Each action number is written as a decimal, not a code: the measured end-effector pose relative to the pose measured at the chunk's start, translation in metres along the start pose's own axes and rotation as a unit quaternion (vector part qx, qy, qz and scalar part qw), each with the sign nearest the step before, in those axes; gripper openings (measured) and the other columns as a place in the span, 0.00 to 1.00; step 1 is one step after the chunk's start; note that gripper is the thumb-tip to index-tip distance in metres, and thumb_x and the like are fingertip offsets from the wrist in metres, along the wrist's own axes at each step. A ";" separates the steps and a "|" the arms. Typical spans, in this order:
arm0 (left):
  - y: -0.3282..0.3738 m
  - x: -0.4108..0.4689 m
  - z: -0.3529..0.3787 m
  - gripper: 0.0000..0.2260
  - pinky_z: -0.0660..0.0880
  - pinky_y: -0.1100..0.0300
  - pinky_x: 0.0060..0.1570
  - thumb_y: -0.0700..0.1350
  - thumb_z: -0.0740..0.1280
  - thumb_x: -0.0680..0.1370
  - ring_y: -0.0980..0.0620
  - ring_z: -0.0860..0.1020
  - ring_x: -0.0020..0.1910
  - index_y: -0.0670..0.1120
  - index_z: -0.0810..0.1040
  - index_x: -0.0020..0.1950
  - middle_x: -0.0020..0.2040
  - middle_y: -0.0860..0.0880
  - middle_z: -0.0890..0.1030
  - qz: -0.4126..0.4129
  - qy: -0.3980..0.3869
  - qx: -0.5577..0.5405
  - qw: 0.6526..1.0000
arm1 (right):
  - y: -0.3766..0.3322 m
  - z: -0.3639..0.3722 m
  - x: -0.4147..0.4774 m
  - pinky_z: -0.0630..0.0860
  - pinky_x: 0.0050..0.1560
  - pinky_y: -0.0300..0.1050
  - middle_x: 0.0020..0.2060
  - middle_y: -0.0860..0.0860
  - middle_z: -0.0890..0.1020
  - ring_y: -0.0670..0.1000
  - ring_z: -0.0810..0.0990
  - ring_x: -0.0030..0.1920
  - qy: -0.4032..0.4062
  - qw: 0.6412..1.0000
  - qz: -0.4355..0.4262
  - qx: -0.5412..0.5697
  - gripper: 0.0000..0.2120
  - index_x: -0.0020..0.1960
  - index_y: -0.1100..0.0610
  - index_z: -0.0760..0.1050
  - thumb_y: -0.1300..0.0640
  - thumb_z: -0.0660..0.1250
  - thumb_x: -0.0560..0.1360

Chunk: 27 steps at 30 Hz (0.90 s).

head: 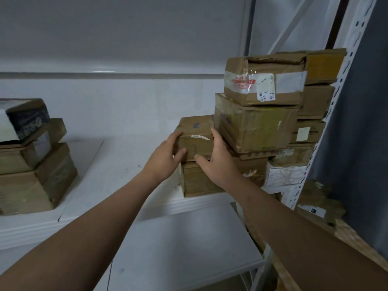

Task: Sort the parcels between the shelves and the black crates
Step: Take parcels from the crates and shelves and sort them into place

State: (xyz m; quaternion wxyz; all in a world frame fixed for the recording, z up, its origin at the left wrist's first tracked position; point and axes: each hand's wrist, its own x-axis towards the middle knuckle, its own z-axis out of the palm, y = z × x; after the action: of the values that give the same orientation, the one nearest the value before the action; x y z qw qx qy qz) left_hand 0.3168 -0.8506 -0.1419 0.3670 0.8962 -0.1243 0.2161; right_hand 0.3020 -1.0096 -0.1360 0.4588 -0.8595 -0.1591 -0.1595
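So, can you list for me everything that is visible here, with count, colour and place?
small parcel: one, brown cardboard, on top of another box, mid-shelf
box beneath it: one, brown, on the white shelf
labelled parcel: one, brown with white label and clear tape, top of the right stack
large box: one, brown, under the labelled parcel
rear parcels: several, brown and one white, stacked beside the upright
left stack: at least three, brown, top one black and white, left end of shelf
shelf: one, white, carrying the stacks
upright: one, white, perforated, right side
hands: two, left hand and right hand gripping the small parcel's sides
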 end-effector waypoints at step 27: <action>0.001 -0.023 -0.091 0.09 0.74 0.73 0.39 0.49 0.69 0.76 0.68 0.80 0.44 0.56 0.70 0.51 0.46 0.62 0.79 -0.054 0.027 -0.360 0.931 | -0.062 0.106 0.018 0.67 0.57 0.45 0.61 0.52 0.64 0.53 0.68 0.62 0.222 0.970 -0.095 0.004 0.45 0.71 0.56 0.62 0.48 0.78 0.59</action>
State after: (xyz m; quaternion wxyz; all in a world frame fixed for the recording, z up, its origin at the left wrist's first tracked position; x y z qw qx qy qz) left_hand 0.2697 -0.7852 -0.0940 0.6795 0.7028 -0.1355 0.1612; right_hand 0.3055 -0.8860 -0.1387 0.4689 -0.7815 -0.1349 -0.3889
